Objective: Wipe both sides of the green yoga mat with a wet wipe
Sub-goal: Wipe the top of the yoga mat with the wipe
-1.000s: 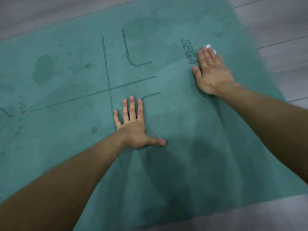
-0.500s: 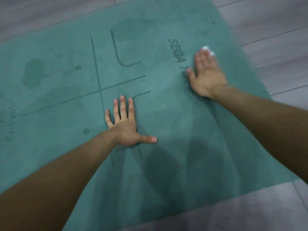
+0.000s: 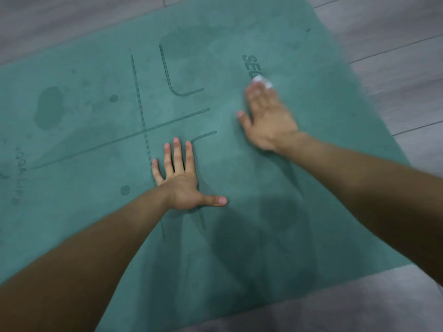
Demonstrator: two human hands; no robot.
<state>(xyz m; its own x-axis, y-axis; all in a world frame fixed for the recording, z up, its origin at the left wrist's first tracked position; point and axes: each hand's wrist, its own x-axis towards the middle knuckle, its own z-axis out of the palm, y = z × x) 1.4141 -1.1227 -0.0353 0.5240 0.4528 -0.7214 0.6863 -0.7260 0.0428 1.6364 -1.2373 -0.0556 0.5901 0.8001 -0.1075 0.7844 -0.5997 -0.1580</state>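
- The green yoga mat (image 3: 91,144) lies flat on the grey wood floor (image 3: 395,56). Its printed side faces up, and its right end and near edge are in sight.
- The left hand (image 3: 181,178) is planted palm down about midway between the mat's far and near edges, just right of the crossed guide lines (image 3: 143,130). The fingers are straight and spread and the thumb is stretched out to the side. It holds nothing. I'd say it is there to pin the mat and take the person's weight as they lean in.
- The right hand (image 3: 268,121) is further out toward the mat's right edge. It is flat, with the fingers extended and close together, pressing the wet wipe (image 3: 261,80) against the mat. Only a white bit of the wipe shows past the fingertips, beside the printed lettering (image 3: 250,64).
- That hand is blurred, which looks to me like a wiping stroke under way. A flat palm suits this, as it spreads the pressure over the wipe.
- Darker patches (image 3: 49,107) mark the mat toward its far edge. They look like damp, though I can't be certain.
- My guess is that the first side is partly done. The underside would need the mat turned over.
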